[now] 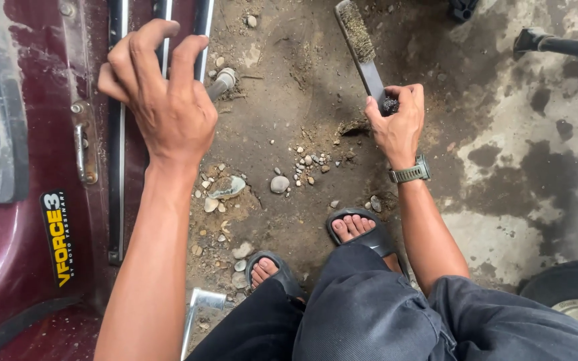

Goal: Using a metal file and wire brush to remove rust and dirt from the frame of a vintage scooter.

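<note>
The biggest thing here is the dark red scooter body [31, 220]. It lies low on the person's left side, and part of it runs out of the picture. It looks big and heavy, too much for one hand to lift. Its painted skin looks smooth and may be slippery.

Black metal bars [116, 167] run along the red body. They look stiff and hard, so they should be good to hold on to. The left hand [168, 100] sits on top of them. Its fingers are bent like a claw and spread a little. The tips press down on the bars, but I cannot tell if they wrap around one.

The ground [289, 87] is dirt and wet, patchy concrete, with little stones [279, 184] lying between the two hands. The person's feet wear black sandals [359, 230].

The wire brush [362, 50] is the small thing. It is long and thin, with rough bristles at the far end, pointing away from the person. It looks light and stiff. The bristles look scratchy, so the plain handle end is the place to hold it. The right hand [396, 124] is closed in a fist around that end. A watch [411, 172] is on that wrist.
</note>
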